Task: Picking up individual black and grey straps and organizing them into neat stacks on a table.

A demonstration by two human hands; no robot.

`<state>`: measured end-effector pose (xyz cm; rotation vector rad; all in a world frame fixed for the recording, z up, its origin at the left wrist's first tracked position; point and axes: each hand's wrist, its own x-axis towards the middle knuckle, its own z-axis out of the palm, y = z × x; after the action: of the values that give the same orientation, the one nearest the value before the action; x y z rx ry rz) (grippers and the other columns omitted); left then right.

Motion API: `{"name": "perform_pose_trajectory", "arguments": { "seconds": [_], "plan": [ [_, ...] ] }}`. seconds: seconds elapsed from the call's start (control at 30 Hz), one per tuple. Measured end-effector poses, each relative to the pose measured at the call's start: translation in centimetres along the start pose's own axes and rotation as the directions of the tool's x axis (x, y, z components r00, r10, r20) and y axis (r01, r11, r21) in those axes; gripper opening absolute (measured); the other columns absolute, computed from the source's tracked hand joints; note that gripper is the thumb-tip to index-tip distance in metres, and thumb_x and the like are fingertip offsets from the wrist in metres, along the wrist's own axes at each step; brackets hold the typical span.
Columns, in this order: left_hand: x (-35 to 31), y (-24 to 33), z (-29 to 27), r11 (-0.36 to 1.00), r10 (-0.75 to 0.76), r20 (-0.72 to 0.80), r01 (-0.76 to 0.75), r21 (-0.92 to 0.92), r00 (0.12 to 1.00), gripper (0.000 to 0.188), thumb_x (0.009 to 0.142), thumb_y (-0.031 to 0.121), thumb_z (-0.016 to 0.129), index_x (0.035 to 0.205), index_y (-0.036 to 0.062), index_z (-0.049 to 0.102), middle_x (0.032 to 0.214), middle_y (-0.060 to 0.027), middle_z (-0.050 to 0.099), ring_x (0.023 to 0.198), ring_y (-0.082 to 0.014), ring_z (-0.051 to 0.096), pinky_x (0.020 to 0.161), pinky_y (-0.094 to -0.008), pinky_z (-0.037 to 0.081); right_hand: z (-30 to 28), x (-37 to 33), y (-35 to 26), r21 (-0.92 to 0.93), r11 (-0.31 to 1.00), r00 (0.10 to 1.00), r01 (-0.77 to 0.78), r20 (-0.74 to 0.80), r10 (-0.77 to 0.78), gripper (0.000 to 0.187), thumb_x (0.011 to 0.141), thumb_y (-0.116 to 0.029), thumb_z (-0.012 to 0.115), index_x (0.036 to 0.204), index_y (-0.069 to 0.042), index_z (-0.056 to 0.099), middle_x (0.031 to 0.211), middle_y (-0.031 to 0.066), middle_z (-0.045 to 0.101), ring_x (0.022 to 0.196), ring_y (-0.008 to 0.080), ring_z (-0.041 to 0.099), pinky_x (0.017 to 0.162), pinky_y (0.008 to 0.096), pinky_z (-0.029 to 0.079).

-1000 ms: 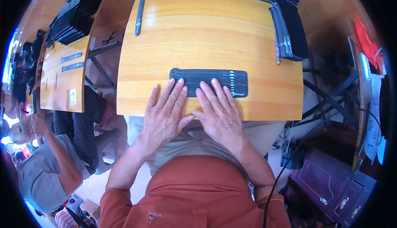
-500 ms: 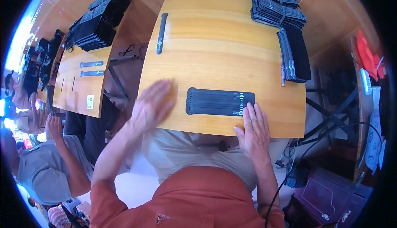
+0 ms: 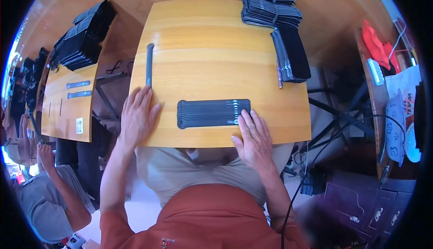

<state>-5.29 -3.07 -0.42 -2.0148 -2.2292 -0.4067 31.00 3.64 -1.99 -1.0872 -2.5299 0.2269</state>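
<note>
A single dark grey strap [image 3: 149,66] lies lengthwise on the left of the wooden table. My left hand [image 3: 137,118] rests at its near end, fingertips over the tip and thumb spread apart; the covered tip is hidden. In front of me several similar dark straps [image 3: 205,113] lie overlapped in an even row, rounded ends to the left and pale marks toward the right. The extended fingers of my right hand [image 3: 253,134] rest flat at the row's near right corner, thumb apart.
Bundled dark straps [image 3: 272,10] and a black-topped stack [image 3: 293,53] stand at the far right, beside a thin pen-like stick [image 3: 279,75]. A neighbouring table [image 3: 67,118] holds more straps; a co-worker [image 3: 49,199] sits there. A black cable [image 3: 315,159] hangs at right.
My left hand has moved left and come down onto the single strap, which has slid nearer to me. My right hand stays at the row. The view has shifted to the right.
</note>
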Motion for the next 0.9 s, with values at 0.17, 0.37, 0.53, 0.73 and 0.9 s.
{"name": "perform_pose_trajectory", "arguments": {
  "seconds": [0.17, 0.37, 0.53, 0.73, 0.9],
  "plan": [
    [-6.8, 4.5, -2.6, 0.999, 0.008, 0.040, -0.007, -0.039, 0.999, 0.051, 0.089, 0.022, 0.077, 0.131, -0.0038, 0.067, 0.138, -0.0170, 0.063, 0.129, -0.0382, 0.056, 0.111, -0.0477, 0.046, -0.2, 0.2, -1.4, 0.020, 0.995, 0.988, 0.101, -0.116, -0.098, 0.050, 0.086, -0.028, 0.083, 0.125, 0.000, 0.069, 0.140, 0.0166, 0.064, 0.139, 0.0416, 0.053, 0.117, 0.0583, 0.042],
    [-10.5, 7.6, -3.7, 0.993, -0.024, 0.043, 0.029, -0.111, 0.999, 0.048, 0.083, 0.006, 0.077, 0.129, -0.0032, 0.068, 0.129, -0.0168, 0.064, 0.123, -0.0381, 0.058, 0.103, -0.0485, 0.051, 2.0, 2.4, -8.9, 0.236, 0.860, 0.887, 0.451, -0.224, -0.404, 0.044, 0.080, -0.022, 0.087, 0.117, -0.002, 0.072, 0.133, 0.0147, 0.066, 0.132, 0.0357, 0.059, 0.113, 0.0523, 0.050],
    [-13.0, 8.3, -2.7, 0.883, -0.234, -0.122, 0.159, -0.442, 0.964, 0.040, 0.090, -0.004, 0.069, 0.129, -0.0035, 0.062, 0.126, -0.0203, 0.063, 0.112, -0.0348, 0.064, 0.097, -0.0432, 0.054, 4.8, 3.7, -11.8, 0.198, 0.803, 0.826, 0.562, -0.183, -0.533, 0.036, 0.091, -0.017, 0.073, 0.122, 0.001, 0.072, 0.136, 0.0166, 0.065, 0.134, 0.0375, 0.058, 0.114, 0.0526, 0.049],
    [-15.9, 9.9, -0.5, 0.224, -0.644, 0.157, 0.380, -0.897, 0.749, 0.029, 0.105, 0.004, 0.062, 0.132, -0.0008, 0.054, 0.125, -0.0089, 0.058, 0.106, -0.0147, 0.063, 0.090, -0.0311, 0.055, 6.8, 4.0, -12.8, 0.122, 0.799, 0.808, 0.588, -0.138, -0.573, 0.035, 0.091, -0.015, 0.066, 0.121, 0.002, 0.073, 0.134, 0.0174, 0.066, 0.131, 0.0387, 0.059, 0.115, 0.0544, 0.048],
    [-15.0, 10.2, 0.1, -0.165, -0.701, 0.327, 0.302, -0.939, 0.633, 0.031, 0.109, 0.015, 0.060, 0.135, 0.0019, 0.049, 0.125, -0.0088, 0.058, 0.103, -0.0131, 0.064, 0.086, -0.0290, 0.057, 7.1, 3.8, -13.8, 0.147, 0.796, 0.807, 0.586, -0.192, -0.559, 0.033, 0.090, -0.015, 0.066, 0.118, 0.001, 0.074, 0.130, 0.0176, 0.067, 0.129, 0.0376, 0.060, 0.115, 0.0551, 0.048]
  ]
}}
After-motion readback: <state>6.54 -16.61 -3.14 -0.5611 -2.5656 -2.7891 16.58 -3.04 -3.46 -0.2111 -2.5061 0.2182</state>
